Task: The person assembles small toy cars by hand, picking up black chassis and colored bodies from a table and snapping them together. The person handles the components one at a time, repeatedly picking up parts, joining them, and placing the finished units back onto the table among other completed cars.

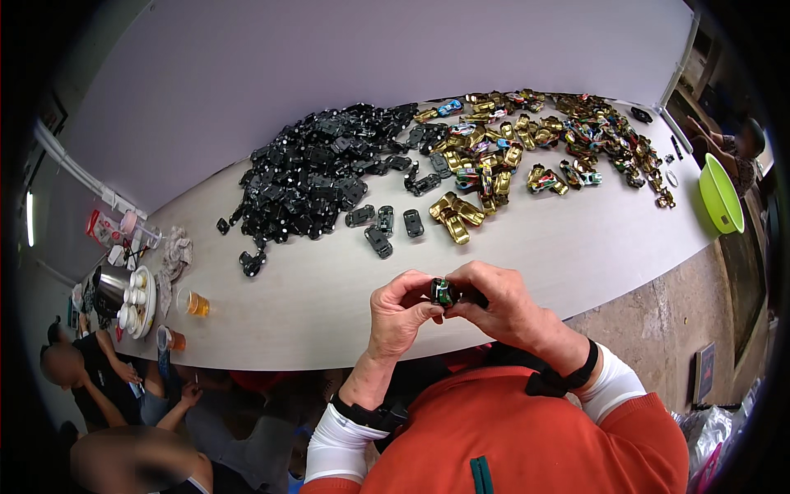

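Near the table's front edge, my left hand [397, 314] and my right hand [504, 306] are closed together on a small dark toy car [443, 292] with green, white and red markings. The fingertips of both hands press it from either side, so much of it is hidden. Just beyond my hands lie several loose black car bases [413, 222]. A little farther right, shiny gold car shells [455, 221] lie in a small cluster. Behind them rise a large heap of black car bases [309, 169] and a spread of gold and coloured car shells [485, 156].
A tray of white cups [141, 305], a steel pot [109, 288], two cups of amber drink [196, 304] and a crumpled cloth [176, 253] stand at the left. A green basin [721, 196] is off the table's right end. Other people sit at the lower left and far right.
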### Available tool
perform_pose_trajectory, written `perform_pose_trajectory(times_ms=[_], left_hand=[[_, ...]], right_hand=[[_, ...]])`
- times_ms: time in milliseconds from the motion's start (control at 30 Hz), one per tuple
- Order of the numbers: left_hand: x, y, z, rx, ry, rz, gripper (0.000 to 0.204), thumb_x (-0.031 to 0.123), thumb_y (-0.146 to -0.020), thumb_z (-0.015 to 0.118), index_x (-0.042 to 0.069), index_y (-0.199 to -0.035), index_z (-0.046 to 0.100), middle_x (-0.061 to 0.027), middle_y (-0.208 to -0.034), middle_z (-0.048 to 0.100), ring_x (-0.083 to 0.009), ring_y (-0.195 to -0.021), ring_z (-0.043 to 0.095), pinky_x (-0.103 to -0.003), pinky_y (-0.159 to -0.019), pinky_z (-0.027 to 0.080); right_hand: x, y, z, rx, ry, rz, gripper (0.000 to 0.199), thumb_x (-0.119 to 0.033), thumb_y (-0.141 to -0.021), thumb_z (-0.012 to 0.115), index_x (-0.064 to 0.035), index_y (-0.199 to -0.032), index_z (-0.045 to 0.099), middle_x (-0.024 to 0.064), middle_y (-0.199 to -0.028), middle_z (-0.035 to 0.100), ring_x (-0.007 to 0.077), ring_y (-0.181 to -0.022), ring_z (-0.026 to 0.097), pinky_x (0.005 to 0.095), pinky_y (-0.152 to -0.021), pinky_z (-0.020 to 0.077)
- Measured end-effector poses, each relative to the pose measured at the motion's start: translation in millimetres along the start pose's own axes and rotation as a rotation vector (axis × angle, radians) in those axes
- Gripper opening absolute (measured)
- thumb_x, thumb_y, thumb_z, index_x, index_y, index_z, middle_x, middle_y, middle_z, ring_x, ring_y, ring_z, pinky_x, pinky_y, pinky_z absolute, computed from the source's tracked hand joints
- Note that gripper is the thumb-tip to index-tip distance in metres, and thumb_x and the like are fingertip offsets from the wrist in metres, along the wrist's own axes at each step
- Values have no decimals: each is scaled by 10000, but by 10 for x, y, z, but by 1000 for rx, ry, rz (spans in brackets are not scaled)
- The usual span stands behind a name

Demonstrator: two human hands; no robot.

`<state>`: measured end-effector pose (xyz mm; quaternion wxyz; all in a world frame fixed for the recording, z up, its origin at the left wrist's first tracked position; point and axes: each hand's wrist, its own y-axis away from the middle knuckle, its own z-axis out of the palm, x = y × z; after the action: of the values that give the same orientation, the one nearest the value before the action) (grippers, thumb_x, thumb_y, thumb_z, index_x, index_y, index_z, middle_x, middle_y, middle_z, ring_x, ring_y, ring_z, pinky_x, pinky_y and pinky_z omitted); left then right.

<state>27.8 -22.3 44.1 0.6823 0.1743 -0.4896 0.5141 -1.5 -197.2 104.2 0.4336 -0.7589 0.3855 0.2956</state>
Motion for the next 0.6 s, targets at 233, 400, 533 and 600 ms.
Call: perform_pose_trajectory(times_ms=[233, 400, 533, 600], left_hand=[[14, -14, 21, -5, -6, 24, 295, -26, -732, 685, -11, -1008, 583, -78, -899, 576, -154, -767, 613, -267, -583, 551], [15, -12, 34, -11, -3, -10, 295, -31, -732, 682, -12, -1010, 585, -77, -894, 574, -154, -766, 612, -267, -588, 554], [13, -23, 31, -15, 14, -12, 286, -34, -731, 681, -16, -1000, 587, -77, -888, 574, -155, -768, 612, -268, -591, 555], [10, -26, 38, -16, 19, -8, 281, -35, -730, 682, -17, -994, 588, -79, -889, 575, -156, -764, 614, -269, -591, 555]], right_hand=[[-8, 15, -29, 32, -12, 54, 256, 10, -745, 654, -23, -956, 511, 112, -819, 597, 234, -731, 641, 309, -622, 514], [-5, 3, -5, 24, 6, -4, 267, 11, -734, 656, -21, -962, 521, 109, -817, 592, 241, -730, 635, 316, -620, 510], [-19, -13, -21, 8, 61, -29, 267, 10, -723, 658, -18, -955, 528, 108, -811, 584, 246, -719, 629, 318, -603, 509], [-9, -11, -24, -3, 52, -25, 262, 7, -723, 658, -22, -950, 531, 108, -809, 581, 248, -713, 626, 319, -595, 508]])
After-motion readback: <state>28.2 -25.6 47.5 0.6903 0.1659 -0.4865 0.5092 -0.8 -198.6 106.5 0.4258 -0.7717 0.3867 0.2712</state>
